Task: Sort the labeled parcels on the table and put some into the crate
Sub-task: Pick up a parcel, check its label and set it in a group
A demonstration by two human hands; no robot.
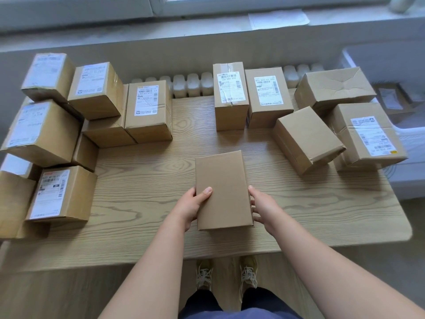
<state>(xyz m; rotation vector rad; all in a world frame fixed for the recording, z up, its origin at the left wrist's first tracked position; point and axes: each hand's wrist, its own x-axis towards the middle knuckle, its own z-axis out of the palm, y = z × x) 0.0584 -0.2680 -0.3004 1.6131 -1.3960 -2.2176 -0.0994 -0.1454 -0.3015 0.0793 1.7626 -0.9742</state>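
We had one parcel (222, 189) at the front middle of the surface (147, 180), between our left hand (192, 207) and right hand (264, 209). A pile of parcels (46, 134) stood on the left, more parcels (269, 95) behind and right. The crate (351, 63) sat past the right edge.

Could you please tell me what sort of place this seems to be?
Likely a small office or mailroom used for sorting: labelled cardboard parcels crowd a wooden table beside a radiator under a window sill.
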